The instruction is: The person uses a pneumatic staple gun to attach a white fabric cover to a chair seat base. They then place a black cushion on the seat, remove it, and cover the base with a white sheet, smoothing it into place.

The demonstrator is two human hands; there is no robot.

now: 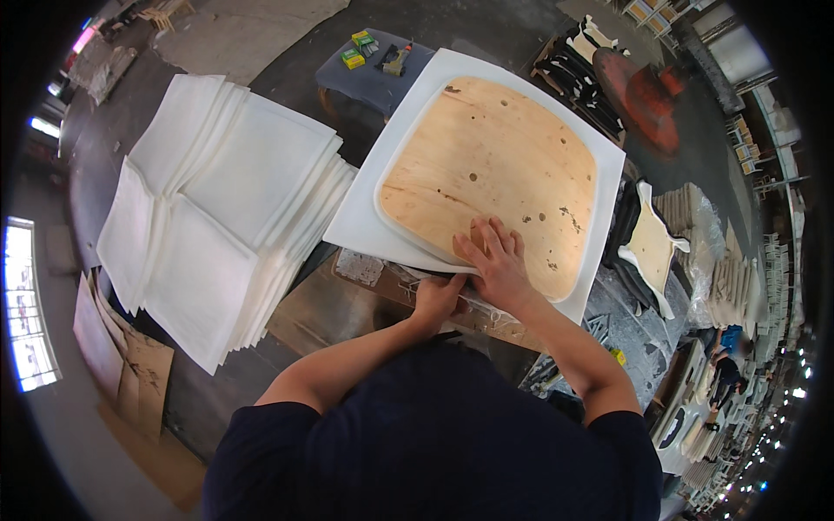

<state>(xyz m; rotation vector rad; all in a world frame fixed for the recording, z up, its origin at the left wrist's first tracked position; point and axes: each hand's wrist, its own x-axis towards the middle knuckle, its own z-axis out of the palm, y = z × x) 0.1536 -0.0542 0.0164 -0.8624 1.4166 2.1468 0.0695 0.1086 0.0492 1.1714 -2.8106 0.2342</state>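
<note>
A pale plywood panel (486, 165) with rounded corners, knots and small holes lies on a larger white padding sheet (365, 221). The sheet sticks out all round it. At the near edge, the sheet bends up against the panel's side. My right hand (501, 265) rests there, fingers apart and laid over the panel's near edge. Just to its left, my left hand (439, 300) grips the near rim of the sheet. Its thumb lies by the rim, and its other fingers are mostly hidden beneath. Under the sheet shows part of a worn worktable (495, 328).
Tall stacks of white sheets (252, 169) stand at the left. Beyond the worktable, a blue-grey padded stool (334, 74) bears small green-yellow boxes (353, 58) and a staple gun (395, 59). To the right are black-and-cream covered panels (651, 247) and a grey surface (638, 326) with metal tools.
</note>
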